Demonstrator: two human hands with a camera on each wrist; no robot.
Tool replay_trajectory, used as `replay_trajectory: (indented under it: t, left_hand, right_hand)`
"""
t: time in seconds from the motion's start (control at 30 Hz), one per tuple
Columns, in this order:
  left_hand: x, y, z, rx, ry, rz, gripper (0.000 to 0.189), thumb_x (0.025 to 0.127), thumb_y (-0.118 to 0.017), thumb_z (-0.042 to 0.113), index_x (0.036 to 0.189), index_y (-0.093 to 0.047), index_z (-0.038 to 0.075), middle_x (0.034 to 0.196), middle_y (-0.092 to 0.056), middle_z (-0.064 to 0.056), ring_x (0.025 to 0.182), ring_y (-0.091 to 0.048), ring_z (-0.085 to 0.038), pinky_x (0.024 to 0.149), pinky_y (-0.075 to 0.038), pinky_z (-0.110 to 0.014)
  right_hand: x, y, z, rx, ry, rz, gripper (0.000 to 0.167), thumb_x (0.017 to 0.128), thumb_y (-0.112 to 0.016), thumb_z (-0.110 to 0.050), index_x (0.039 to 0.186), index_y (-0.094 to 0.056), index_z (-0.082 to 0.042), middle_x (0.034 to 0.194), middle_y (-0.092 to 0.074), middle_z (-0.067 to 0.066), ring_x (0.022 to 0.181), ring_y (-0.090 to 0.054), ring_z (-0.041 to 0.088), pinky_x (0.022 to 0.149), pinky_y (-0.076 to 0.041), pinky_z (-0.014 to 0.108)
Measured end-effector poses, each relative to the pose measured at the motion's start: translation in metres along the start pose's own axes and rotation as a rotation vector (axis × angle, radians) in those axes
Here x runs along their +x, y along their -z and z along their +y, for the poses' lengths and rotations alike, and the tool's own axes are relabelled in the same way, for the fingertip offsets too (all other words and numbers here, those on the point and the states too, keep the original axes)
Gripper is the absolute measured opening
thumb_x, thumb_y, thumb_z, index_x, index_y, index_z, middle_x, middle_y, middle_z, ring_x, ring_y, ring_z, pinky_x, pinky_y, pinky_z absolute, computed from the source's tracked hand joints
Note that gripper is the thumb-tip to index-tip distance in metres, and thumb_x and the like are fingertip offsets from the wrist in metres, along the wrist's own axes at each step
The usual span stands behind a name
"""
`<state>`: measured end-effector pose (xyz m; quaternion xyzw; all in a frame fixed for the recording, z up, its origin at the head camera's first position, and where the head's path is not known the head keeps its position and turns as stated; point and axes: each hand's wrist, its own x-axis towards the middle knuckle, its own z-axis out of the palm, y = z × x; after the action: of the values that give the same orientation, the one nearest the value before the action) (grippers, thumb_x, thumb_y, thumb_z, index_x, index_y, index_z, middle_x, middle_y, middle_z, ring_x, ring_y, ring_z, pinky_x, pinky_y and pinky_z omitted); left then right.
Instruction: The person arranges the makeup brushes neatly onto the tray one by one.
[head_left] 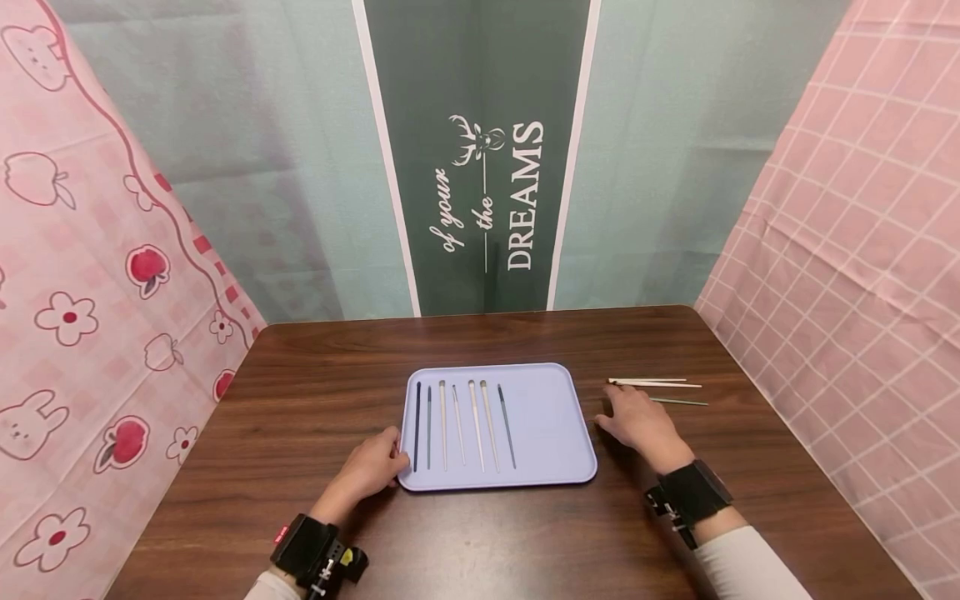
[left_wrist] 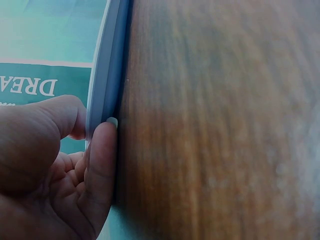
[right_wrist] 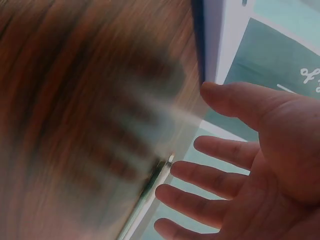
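Observation:
A lavender tray (head_left: 551, 429) lies on the table, with several slim makeup brushes (head_left: 443, 425) set lengthwise side by side over its left and middle parts. At the tray's near left corner, my left hand (head_left: 367, 464) pinches the rim, thumb on top; the left wrist view shows fingers (left_wrist: 102, 160) against the tray's outer side. My right hand (head_left: 640, 419) is just right of the tray, its fingers spread and extended in the right wrist view. Beyond its fingertips lie pale-handled brushes (head_left: 660, 384) and a green-handled brush (head_left: 686, 402), partly hidden by the hand.
The brown wooden table (head_left: 337, 358) is bordered by a green hanging cloth (head_left: 487, 292) behind and pink patterned cloths at both sides. Cameras are strapped to both wrists. The tray's right part is bare lavender surface.

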<state>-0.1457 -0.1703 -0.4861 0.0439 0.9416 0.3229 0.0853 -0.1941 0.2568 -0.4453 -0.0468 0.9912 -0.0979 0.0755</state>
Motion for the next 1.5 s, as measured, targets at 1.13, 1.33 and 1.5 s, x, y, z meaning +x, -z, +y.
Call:
replay_trajectory:
  t: [1.13,1.33,1.5]
  left_hand:
    - [0.0,0.0,0.0,0.002,-0.002,0.003,0.014,0.085,-0.063,0.01,0.084,-0.049,0.012,0.065,-0.055,0.001,0.053,-0.061,-0.009,0.054,-0.046,-0.029]
    - [0.0,-0.001,0.0,0.0,-0.003,0.007,0.014,0.085,-0.064,0.011,0.085,-0.05,0.012,0.066,-0.055,0.001,0.053,-0.06,-0.009,0.054,-0.046,-0.029]
    - [0.0,-0.001,0.0,0.002,-0.007,0.012,0.014,0.086,-0.064,0.01,0.085,-0.05,0.012,0.066,-0.055,0.002,0.053,-0.061,-0.009,0.054,-0.047,-0.028]
  right_hand:
    - [-0.003,0.009,0.057,-0.034,-0.012,0.051,0.047,0.089,-0.071,-0.021,0.125,-0.057,0.007,0.121,-0.058,0.036,0.11,-0.057,0.056,0.085,-0.049,0.065]
    - [-0.001,0.011,0.06,-0.049,-0.032,0.028,0.044,0.091,-0.068,-0.017,0.127,-0.058,0.006,0.121,-0.058,0.036,0.111,-0.057,0.056,0.085,-0.049,0.065]
    - [0.002,0.008,0.064,-0.079,0.005,0.104,0.026,0.09,-0.06,-0.003,0.114,-0.065,0.002,0.108,-0.063,0.031,0.102,-0.061,0.053,0.077,-0.05,0.065]
